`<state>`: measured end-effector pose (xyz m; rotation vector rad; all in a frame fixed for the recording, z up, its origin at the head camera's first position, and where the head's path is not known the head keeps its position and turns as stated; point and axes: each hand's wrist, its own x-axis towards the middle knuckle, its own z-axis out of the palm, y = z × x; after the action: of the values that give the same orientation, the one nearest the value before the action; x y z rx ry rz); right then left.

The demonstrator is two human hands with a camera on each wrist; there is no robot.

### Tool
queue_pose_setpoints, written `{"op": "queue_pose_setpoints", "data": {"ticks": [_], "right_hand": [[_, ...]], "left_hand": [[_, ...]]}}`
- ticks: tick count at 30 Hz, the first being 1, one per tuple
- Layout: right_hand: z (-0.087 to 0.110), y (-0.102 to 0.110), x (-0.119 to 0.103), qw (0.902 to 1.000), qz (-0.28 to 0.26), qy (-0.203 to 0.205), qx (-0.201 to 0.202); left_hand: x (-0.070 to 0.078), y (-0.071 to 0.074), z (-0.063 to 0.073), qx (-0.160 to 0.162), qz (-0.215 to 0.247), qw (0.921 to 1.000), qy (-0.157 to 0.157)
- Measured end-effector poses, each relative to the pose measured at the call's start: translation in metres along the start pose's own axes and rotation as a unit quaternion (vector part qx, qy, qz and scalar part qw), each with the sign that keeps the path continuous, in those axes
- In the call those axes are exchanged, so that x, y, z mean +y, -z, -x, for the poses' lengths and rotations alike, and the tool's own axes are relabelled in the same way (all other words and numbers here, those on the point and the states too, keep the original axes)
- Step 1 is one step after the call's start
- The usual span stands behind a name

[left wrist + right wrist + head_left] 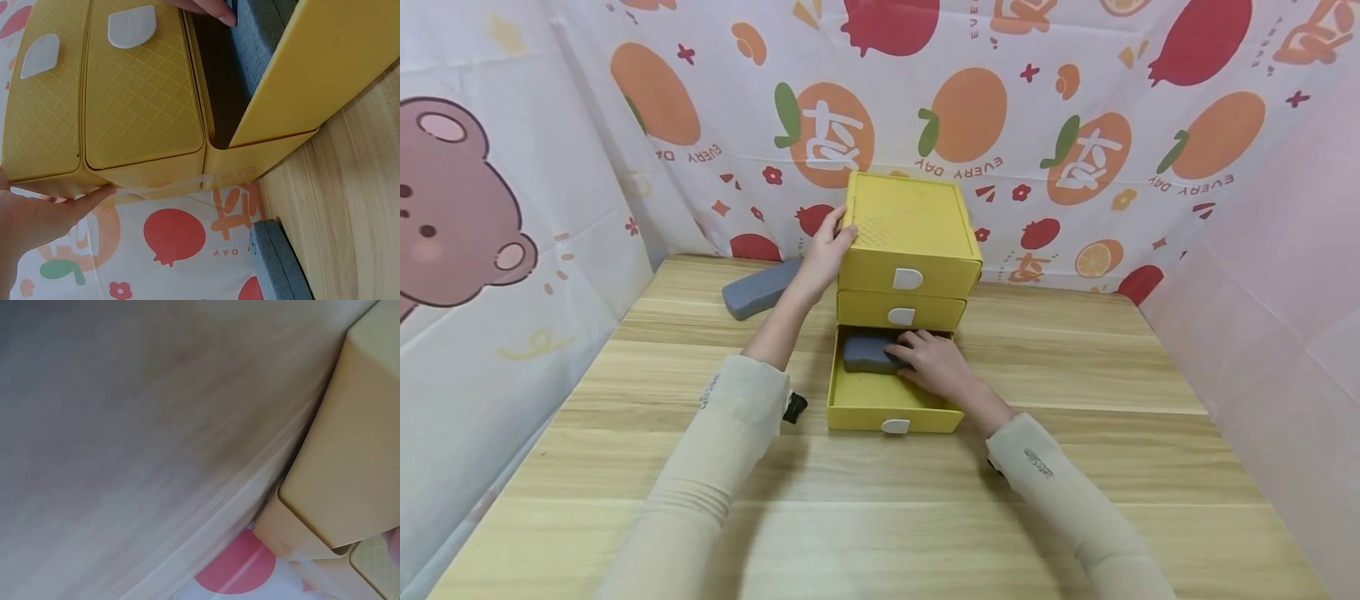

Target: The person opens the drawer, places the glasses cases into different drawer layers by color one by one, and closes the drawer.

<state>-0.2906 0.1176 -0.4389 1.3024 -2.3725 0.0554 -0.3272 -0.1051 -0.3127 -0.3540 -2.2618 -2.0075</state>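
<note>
A yellow drawer unit (910, 221) with three drawers and white tabs stands on the table. Its bottom drawer (861, 392) is pulled out, and the upper two are closed. Inside the bottom drawer, toward its back, lies a grey glasses case (865, 353). My right hand (934, 365) reaches into that drawer and holds the case by its right end, partly covering it. My left hand (829, 254) rests against the upper left side of the unit, thumb at the top edge. In the left wrist view, the left hand (37, 219) lies along the unit's side.
A second grey glasses case (760, 290) lies on the wooden table (1075, 467), left of the unit and partly behind my left forearm. Fruit-printed cloth (962, 117) hangs close behind the unit. Further cloth walls stand at both sides.
</note>
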Motion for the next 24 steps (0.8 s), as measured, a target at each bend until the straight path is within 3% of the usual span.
{"op": "queue_pose_setpoints", "data": {"ticks": [12,16,20,24], "right_hand": [[0.000,-0.002,0.001,0.9999,0.005,-0.010,0.011],[0.002,0.006,0.001,0.9963,-0.050,-0.010,0.068],[-0.001,0.026,0.005,0.9739,-0.124,0.001,0.190],[-0.010,0.055,0.018,0.9344,-0.138,-0.009,0.328]], "left_hand": [[0.000,-0.001,0.000,0.003,-0.004,1.0000,0.007],[0.001,-0.001,0.001,0.002,-0.001,1.0000,0.005],[0.001,-0.001,0.001,0.001,0.001,1.0000,0.002],[0.002,-0.001,0.000,0.002,-0.001,1.0000,0.004]]}}
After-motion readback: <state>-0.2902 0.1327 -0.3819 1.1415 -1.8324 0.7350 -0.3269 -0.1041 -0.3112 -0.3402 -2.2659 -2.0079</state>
